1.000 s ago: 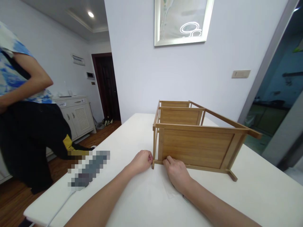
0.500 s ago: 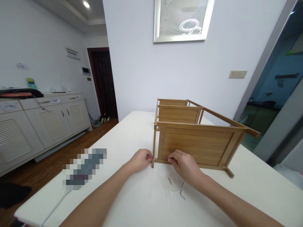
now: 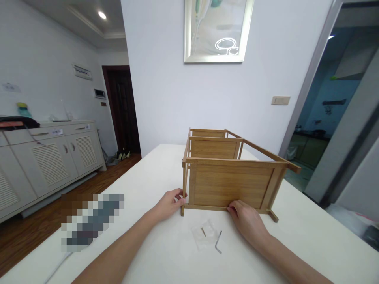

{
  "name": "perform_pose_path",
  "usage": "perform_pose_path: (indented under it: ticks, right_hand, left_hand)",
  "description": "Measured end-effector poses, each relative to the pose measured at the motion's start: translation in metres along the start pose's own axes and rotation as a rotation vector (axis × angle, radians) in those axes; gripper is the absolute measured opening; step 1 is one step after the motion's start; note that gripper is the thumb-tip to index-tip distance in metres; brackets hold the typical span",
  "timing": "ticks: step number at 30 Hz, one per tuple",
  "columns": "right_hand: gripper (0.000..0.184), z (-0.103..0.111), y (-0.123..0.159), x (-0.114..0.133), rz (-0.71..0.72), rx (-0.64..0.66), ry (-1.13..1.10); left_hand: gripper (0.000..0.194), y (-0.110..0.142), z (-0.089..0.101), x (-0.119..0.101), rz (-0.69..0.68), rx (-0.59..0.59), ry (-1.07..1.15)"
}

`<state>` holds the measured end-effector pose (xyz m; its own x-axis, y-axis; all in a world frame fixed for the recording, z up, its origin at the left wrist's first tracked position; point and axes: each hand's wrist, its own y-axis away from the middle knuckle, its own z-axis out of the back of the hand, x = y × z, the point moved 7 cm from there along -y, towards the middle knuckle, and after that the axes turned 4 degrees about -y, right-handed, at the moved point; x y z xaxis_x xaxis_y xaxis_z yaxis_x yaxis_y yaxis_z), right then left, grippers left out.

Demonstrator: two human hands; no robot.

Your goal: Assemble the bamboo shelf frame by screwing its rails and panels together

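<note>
A brown wooden shelf rack (image 3: 231, 184) lies on its side on the white table, its panels standing upright. My left hand (image 3: 169, 203) is closed around the lower end of the rack's left corner post, with the thumb in front. My right hand (image 3: 248, 220) has its fingers curled and pressed together on the bottom rail, right of the rail's middle; the fingertips are partly hidden. Between my hands, nearer to me, a clear plastic bag (image 3: 197, 238) lies flat with a screw (image 3: 203, 232) on or in it. Beside it lies an L-shaped hex key (image 3: 217, 243).
A blurred-out dark object (image 3: 96, 219) with a white cable (image 3: 57, 266) lies at the table's left side. The white table (image 3: 154, 169) reaches toward the wall. A white cabinet (image 3: 50, 157) stands at the left, and a doorway opens at the right.
My left fingers have opened from a fist and closed around the post. My right hand has moved right and down along the panel to the bottom rail. The view has turned slightly right.
</note>
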<state>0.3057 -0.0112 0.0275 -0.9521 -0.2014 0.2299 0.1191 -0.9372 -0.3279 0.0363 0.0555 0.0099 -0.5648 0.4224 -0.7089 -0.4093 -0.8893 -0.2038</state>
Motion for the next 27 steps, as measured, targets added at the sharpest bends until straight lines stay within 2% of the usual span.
perform_pose_path:
  ticks: [15,27]
  right_hand:
    - [0.03,-0.014,-0.004,-0.013,0.049,-0.055,-0.094]
    - [0.034,-0.017,-0.006,-0.022,0.101,-0.109,-0.114]
  left_hand:
    - [0.02,-0.001,-0.003,-0.002,0.003,0.002,0.047]
    - [0.019,-0.001,-0.005,-0.008,0.017,0.003,0.019]
